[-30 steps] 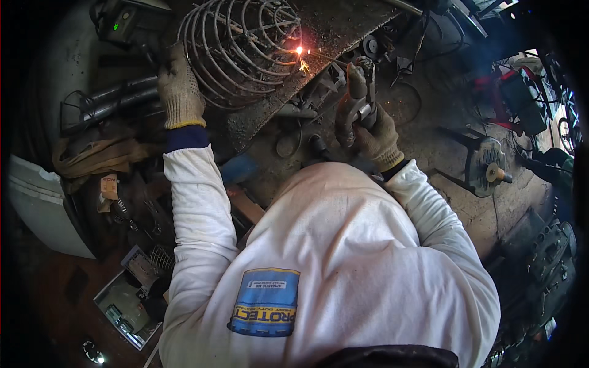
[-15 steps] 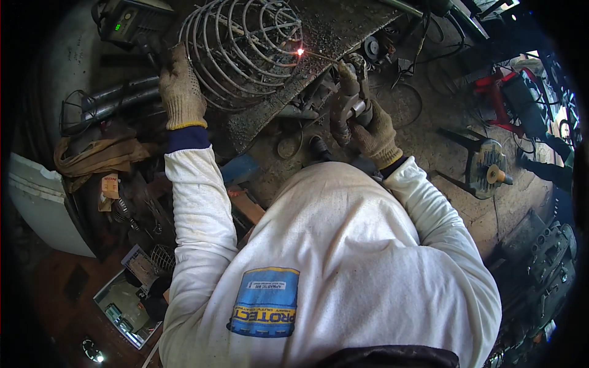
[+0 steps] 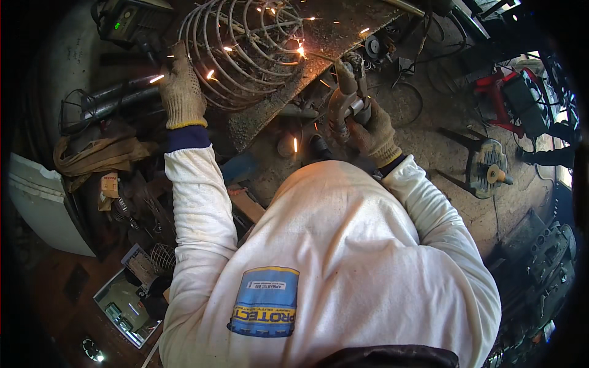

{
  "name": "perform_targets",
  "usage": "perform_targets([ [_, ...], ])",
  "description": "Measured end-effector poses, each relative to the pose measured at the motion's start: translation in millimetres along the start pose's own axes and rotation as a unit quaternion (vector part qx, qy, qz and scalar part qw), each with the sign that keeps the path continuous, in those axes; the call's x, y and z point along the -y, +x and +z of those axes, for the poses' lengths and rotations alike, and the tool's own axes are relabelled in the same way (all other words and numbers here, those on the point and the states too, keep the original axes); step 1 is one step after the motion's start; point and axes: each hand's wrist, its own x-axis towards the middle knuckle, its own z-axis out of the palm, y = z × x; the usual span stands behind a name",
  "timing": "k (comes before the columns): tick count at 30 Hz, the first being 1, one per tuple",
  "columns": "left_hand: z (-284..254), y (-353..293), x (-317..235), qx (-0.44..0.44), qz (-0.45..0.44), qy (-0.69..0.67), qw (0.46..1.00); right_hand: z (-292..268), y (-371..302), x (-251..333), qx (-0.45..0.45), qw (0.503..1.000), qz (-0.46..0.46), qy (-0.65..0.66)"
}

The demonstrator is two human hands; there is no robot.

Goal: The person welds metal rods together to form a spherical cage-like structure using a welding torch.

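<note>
A domed cage of bent metal rods [image 3: 236, 61] lies on a dark, grit-covered bench top [image 3: 257, 119]. My left hand [image 3: 183, 92], in a knitted work glove, is closed on the cage's left rim; its fingertips are partly hidden. In my gloved right hand [image 3: 375, 132] is a welding electrode holder [image 3: 343, 101], gripped right of the bench edge. From its jaws a thin welding rod [image 3: 320, 57] reaches left to the cage's right side. Its tip glows brightly there, and sparks fly over the cage, bench and left glove.
A welding machine [image 3: 132, 24] with a lit green display stands at the upper left, near metal pipes [image 3: 123, 98] and brown cloth [image 3: 98, 150]. To the right are a stool [image 3: 488, 165] with a tool on it, a red-framed machine [image 3: 500, 101] and cables. Someone's dark-clothed leg [image 3: 555, 156] shows at the far right.
The small glow at the rod tip has grown brighter, and sparks now scatter widely. Both my hands stay almost in place. The other person's leg at the far right has shifted.
</note>
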Motion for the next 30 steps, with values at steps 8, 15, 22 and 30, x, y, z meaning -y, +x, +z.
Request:
perform_targets([
  [8, -3, 8, 6, -0.012, 0.012, 0.003, 1.000, -4, -2, -6, 0.069, 0.996, -0.047, 0.008],
  [15, -1, 7, 6, -0.008, 0.034, 0.033, 0.999, -6, 0, 5, 0.027, 0.999, 0.017, 0.010],
  [22, -4, 7, 4, -0.002, 0.035, 0.049, 0.998, -14, 6, -10, 0.076, 0.984, 0.081, 0.142],
  [30, 2, 1, -1, -0.025, 0.006, 0.114, 0.993, -22, -5, 11, 0.066, 0.998, 0.017, -0.015],
])
